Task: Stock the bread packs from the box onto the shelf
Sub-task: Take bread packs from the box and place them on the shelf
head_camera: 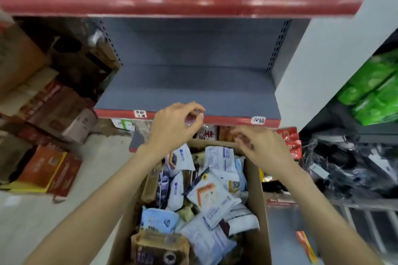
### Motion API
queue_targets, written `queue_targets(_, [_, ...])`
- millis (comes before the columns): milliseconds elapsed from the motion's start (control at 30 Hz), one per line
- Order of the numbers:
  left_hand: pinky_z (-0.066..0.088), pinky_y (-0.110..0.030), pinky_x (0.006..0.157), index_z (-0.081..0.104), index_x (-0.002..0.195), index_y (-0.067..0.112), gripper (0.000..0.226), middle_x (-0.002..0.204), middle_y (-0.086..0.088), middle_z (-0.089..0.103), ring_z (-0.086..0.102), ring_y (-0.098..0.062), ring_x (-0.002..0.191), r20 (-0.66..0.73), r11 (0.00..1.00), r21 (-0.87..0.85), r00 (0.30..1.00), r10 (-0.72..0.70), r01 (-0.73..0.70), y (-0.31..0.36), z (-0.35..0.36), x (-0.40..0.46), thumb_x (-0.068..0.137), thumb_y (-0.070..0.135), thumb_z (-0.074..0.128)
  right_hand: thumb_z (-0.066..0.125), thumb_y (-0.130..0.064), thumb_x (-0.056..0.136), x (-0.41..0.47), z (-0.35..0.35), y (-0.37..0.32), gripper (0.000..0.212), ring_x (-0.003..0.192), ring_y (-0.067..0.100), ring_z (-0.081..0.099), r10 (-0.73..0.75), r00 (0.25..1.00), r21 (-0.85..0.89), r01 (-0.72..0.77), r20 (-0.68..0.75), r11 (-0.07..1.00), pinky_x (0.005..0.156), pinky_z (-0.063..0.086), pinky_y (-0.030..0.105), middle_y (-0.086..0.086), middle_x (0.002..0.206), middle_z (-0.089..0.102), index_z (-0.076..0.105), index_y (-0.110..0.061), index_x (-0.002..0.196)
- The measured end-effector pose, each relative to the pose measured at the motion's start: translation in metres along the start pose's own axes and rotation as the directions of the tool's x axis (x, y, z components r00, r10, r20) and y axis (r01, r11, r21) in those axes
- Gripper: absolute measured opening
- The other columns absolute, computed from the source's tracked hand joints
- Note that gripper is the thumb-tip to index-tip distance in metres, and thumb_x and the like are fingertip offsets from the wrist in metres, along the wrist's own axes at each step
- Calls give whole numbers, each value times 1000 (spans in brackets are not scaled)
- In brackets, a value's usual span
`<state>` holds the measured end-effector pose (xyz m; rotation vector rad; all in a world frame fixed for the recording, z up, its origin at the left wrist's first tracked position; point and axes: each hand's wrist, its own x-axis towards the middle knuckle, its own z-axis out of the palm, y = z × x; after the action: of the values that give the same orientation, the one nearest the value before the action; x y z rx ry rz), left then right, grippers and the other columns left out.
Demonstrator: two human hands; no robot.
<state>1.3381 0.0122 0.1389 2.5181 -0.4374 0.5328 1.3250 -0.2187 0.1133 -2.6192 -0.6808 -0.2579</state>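
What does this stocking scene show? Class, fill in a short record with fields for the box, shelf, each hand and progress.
box: open cardboard box below the shelf, full of loosely piled bread packs
shelf: grey shelf with a red front edge and two handwritten price tags, no packs on it
left hand: left hand raised at the shelf edge, fingers curled; a small clear item may be pinched, too blurred to tell
right hand: right hand over the box's far end, fingers bent, blurred, grip unclear
progress: no packs shelved yet
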Motion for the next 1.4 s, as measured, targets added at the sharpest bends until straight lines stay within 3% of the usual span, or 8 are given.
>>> queue_targets(167, [52,-30,76,62,114,29,24,104,13,69,63,-7,92,536,925,112,762,-363,362,-70,46,-90,92,31,53,48,-27,96,-52,89,0,28,99,16,61,150,869,-28,-155,471,987,71,49,28,-5,115,64,54,-26,124])
queue_targets(400, [49,-31,84,58,121,24,30,117,2,65,61,-19,107,705,833,239,501,-502,498,-133,83,-212,90,24,57,46,-27,96,-108,187,-22,38,120,24,48,231,719,-118,-205,656,972,99,42,37,3,131,52,45,-24,134])
queue_targets(700, [22,-40,112,26,144,27,93,149,0,31,28,-24,137,865,898,382,260,-430,217,-137,102,-329,69,59,70,50,-19,93,-83,264,-79,40,122,29,45,39,794,10,-57,606,998,103,36,40,8,128,54,49,-15,133])
queue_targets(900, [21,-42,112,30,141,25,82,149,-3,26,23,-24,139,839,874,373,290,-461,311,-151,117,-347,74,53,69,50,-13,91,9,323,-93,35,118,32,49,-165,845,43,166,509,985,102,39,41,13,124,58,55,-7,125])
queue_targets(1000, [25,-42,110,29,140,26,86,147,-2,27,24,-24,135,833,881,361,318,-452,307,-156,121,-350,71,59,69,50,-2,87,45,365,-102,36,120,33,49,-407,696,103,435,592,894,100,39,46,16,123,57,57,-3,121])
queue_targets(1100, [24,-40,109,28,140,25,89,140,-3,36,29,-26,128,838,911,350,363,-408,216,-160,122,-345,70,68,63,46,-5,91,62,395,-111,43,127,29,40,-454,502,63,616,736,785,100,32,43,12,135,48,46,-10,133])
queue_targets(1233, [25,-40,110,29,141,23,86,135,-5,43,32,-26,126,810,928,340,455,-371,151,-163,120,-344,74,71,55,59,-21,88,74,420,-100,61,138,30,23,-340,399,-30,685,852,728,107,23,53,8,146,36,32,-22,143])
queue_targets(1400, [18,-40,114,30,140,25,84,136,-3,41,28,-24,131,793,915,341,456,-404,216,-168,119,-350,75,71,55,61,-29,84,87,438,-100,57,128,30,38,-456,320,-77,877,831,475,107,25,44,7,137,47,40,-23,137])
